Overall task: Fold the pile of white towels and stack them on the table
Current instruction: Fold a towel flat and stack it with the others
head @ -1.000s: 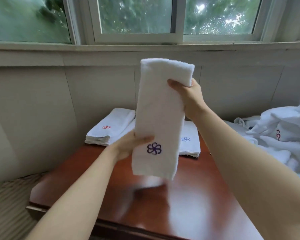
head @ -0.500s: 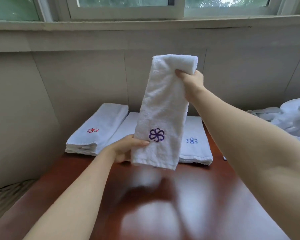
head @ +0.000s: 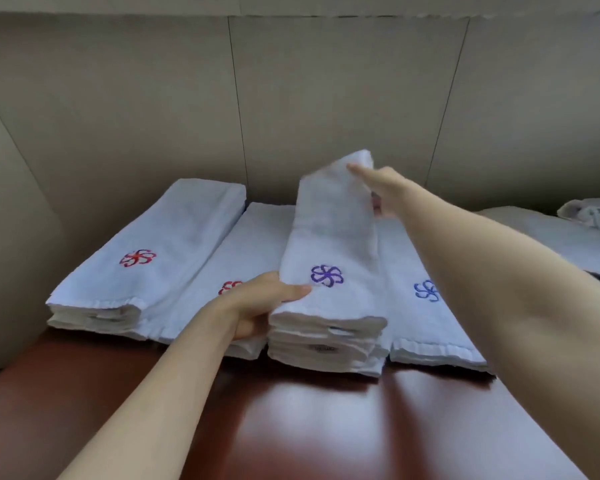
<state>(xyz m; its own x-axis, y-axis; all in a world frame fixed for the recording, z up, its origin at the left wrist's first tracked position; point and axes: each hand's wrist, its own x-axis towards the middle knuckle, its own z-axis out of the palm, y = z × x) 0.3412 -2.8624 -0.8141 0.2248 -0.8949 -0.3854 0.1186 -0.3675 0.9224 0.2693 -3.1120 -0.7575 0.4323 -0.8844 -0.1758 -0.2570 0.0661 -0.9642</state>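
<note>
left hand [head: 257,304]: reaches in from the near edge, thumb on top and fingers under the near end of the folded towel [head: 329,244], gripping it
right hand [head: 383,188]: extended past the towel's far end, fingers straight, touching the raised far end
folded towel: purple flower mark up, near end on the middle stack [head: 326,351], far end tilted up
desk [head: 291,427]: red-brown, glossy; stacks sit along its far edge by the wall
other stacks: red-mark stack [head: 146,258] at left, blue-mark stack [head: 426,306] at right
loose towels [head: 589,216]: heaped off the right edge
</note>
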